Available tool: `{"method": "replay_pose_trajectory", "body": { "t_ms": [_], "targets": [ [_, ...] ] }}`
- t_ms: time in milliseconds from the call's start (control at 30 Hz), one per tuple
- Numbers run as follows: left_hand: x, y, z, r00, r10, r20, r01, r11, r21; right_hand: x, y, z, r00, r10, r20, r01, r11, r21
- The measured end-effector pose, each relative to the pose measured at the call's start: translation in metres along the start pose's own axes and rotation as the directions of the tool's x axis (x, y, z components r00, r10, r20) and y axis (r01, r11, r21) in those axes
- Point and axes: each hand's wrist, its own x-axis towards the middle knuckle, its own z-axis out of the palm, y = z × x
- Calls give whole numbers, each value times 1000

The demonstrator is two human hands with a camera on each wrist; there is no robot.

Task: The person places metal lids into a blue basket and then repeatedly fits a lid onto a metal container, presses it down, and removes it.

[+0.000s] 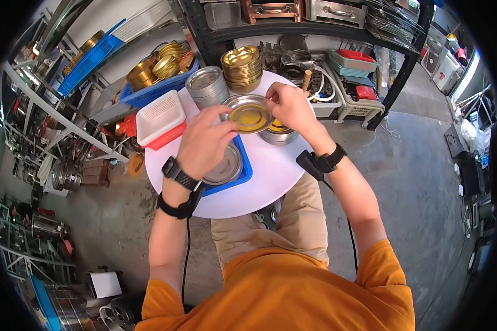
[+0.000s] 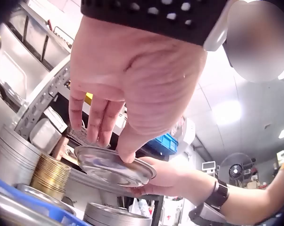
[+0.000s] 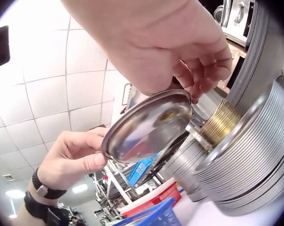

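Note:
A shallow round steel plate (image 1: 248,117) is held up over the table between both hands, its shiny face catching yellow reflections. My left hand (image 1: 205,137) pinches its left rim, thumb against the edge in the left wrist view. At the opposite rim, my right hand (image 1: 294,107) grips with curled fingers. Below and right of the plate stands a stack of steel plates (image 3: 255,155), partly covered by it in the head view. Under my left hand lies a blue tray (image 1: 244,175) with a steel plate (image 1: 226,168) inside.
On the round white table (image 1: 226,207), more steel dishes (image 1: 207,88) and gold bowls (image 1: 242,66) are stacked at the back. A white basket (image 1: 160,118) sits in a red one (image 1: 168,138) at the left. Shelves of metalware surround the table.

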Motion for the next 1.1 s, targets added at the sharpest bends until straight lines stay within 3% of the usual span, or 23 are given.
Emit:
{"method": "replay_pose_trajectory", "body": {
  "t_ms": [67,200,367,467,567,700,833,1100],
  "targets": [
    [-23,-5,-11,993,-120,-17,120,993,1,-1,-15,11,998,-27,61,23,997,72],
    [-60,-11,-27,976,-205,-78,207,978,19,-4,-45,31,990,-87,115,66,983,170],
    [-97,-6,-32,953,-283,-113,284,959,-7,-19,-65,51,975,-123,185,92,981,169],
    [-115,-6,-21,929,-355,-105,347,934,-87,-30,-68,58,967,-52,251,6,984,179],
    [-130,-8,-9,907,-417,-63,405,904,-139,-40,-60,69,962,-59,268,20,989,145],
    [-138,-7,1,901,-431,-40,420,894,-158,-52,-55,76,951,-26,308,7,998,63],
    [-145,-6,8,882,-471,-3,461,864,-205,-66,-50,86,964,-120,238,110,992,55],
    [-149,-1,23,862,-499,-95,465,850,-247,-69,-53,84,964,-153,215,148,988,41]
  ]
}}
